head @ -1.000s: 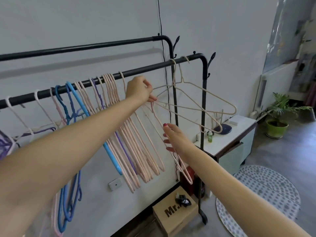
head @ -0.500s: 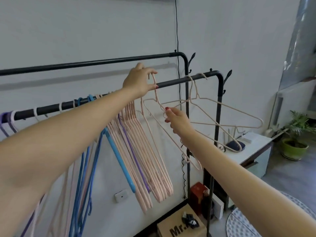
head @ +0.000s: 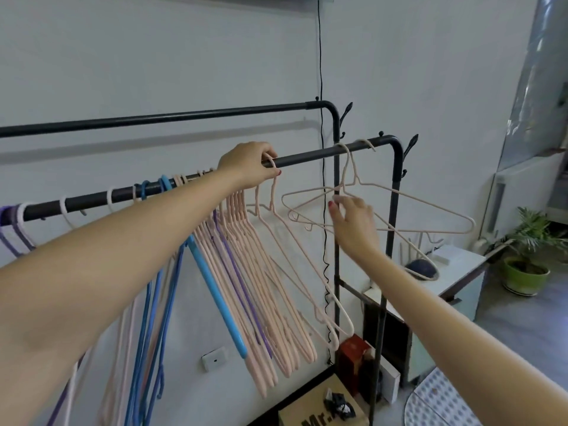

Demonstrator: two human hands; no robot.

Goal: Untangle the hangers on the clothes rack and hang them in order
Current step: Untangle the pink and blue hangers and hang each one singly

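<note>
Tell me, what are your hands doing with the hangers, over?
Left hand pinching pink hanger hook on front rail. Right hand open, fingers at two crossed pink hangers at rail's end. Those two remain tangled.

Black clothes rack front rail holds a packed row of pink hangers with blue and purple ones, two loose crossed pink hangers near its right end.

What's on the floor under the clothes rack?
Under the clothes rack sit a cardboard box with a small black thing on top, and a red box. What's inside the boxes can't be seen, and the hangers cover the floor further left.
</note>
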